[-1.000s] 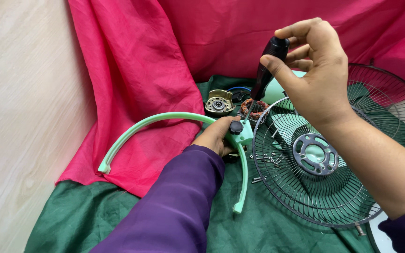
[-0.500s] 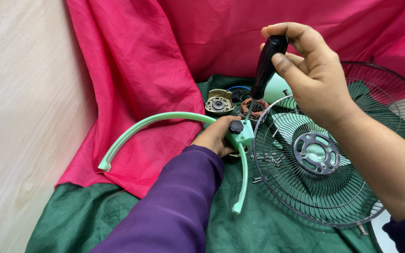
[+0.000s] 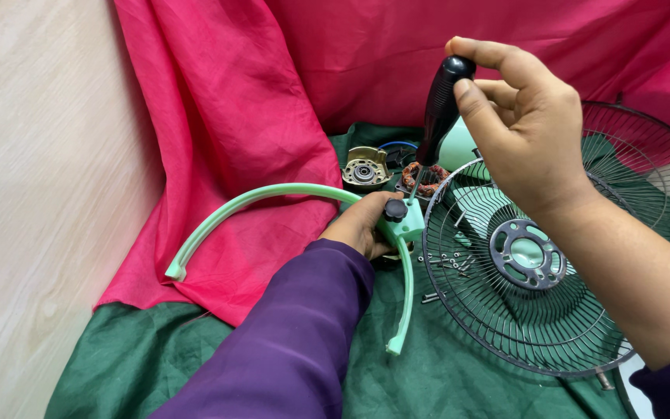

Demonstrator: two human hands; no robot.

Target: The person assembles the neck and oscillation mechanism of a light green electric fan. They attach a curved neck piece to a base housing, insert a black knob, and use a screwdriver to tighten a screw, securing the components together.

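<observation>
Currently our left hand clenches the hub of a mint-green curved bracket, a thin arched band whose two ends rest on the cloths, one far left on the pink cloth, one near on the green cloth. A black knob sits on the hub. Our right hand grasps a screwdriver by its black handle, shaft pointing down to the hub. Just right lies a dark wire fan guard; loose screws lie beneath its mesh. Farther back: a metal motor part and a copper winding.
</observation>
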